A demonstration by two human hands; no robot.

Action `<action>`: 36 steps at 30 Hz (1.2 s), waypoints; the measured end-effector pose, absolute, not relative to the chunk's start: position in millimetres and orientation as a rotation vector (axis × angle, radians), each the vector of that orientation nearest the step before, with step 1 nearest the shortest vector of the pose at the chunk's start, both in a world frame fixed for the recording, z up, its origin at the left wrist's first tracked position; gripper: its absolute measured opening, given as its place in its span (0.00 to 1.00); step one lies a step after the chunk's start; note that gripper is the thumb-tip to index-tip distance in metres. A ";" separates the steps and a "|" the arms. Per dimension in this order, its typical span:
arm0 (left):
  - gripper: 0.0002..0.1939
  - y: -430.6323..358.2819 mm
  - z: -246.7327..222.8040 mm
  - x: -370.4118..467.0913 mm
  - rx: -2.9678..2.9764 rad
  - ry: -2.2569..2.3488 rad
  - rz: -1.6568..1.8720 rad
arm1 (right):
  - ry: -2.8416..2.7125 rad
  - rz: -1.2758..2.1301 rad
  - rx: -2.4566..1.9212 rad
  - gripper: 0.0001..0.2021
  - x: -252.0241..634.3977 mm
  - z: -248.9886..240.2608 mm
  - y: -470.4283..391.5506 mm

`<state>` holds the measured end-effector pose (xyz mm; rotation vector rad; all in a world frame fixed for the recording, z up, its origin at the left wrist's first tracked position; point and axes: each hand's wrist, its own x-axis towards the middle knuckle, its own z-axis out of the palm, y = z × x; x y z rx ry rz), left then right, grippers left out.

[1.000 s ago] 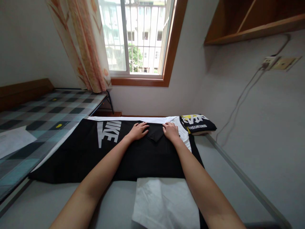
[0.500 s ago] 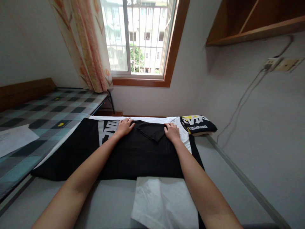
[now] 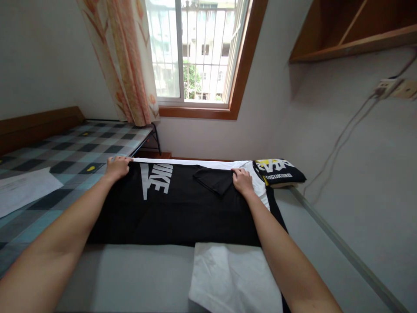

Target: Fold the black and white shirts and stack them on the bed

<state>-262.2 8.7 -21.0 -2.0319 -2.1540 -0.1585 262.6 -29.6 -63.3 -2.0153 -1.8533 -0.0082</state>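
A black-and-white T-shirt (image 3: 182, 213) with grey NIKE lettering lies folded lengthwise across the grey bed surface. One black sleeve is laid over its body, and a white sleeve (image 3: 234, 274) hangs toward me. At the far left corner, my left hand (image 3: 117, 168) has its fingers curled closed on the shirt's edge. My right hand (image 3: 243, 181) grips the cloth at the shoulder, beside the folded black sleeve and white neck area; its fingertips are pressed together and partly hidden.
Beyond the collar sits a folded black garment (image 3: 280, 171) with white and yellow print. On the left, a checked bed (image 3: 107, 143) carries a sheet of paper (image 3: 29, 189). A wall with a cable (image 3: 342, 134) borders the right side, beneath a wooden shelf (image 3: 355, 45).
My left hand has moved left from the shirt's middle to its far left corner, uncovering the lettering. My right hand stays at the shoulder. The view has shifted slightly left.
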 end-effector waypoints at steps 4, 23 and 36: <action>0.21 5.0 -6.3 -268.5 -1.919 -2.087 -0.092 | -1.807 -0.019 -2.030 0.20 265.0 -65.6 -27.8; 0.20 -22.4 22.9 -292.7 -2.039 -2.130 -0.325 | -1.749 0.238 -2.099 0.11 280.7 -26.6 -3.0; 0.18 -168.7 5.3 -341.5 -2.525 -2.175 -0.526 | -2.175 0.319 -1.345 0.08 339.9 -41.0 -136.7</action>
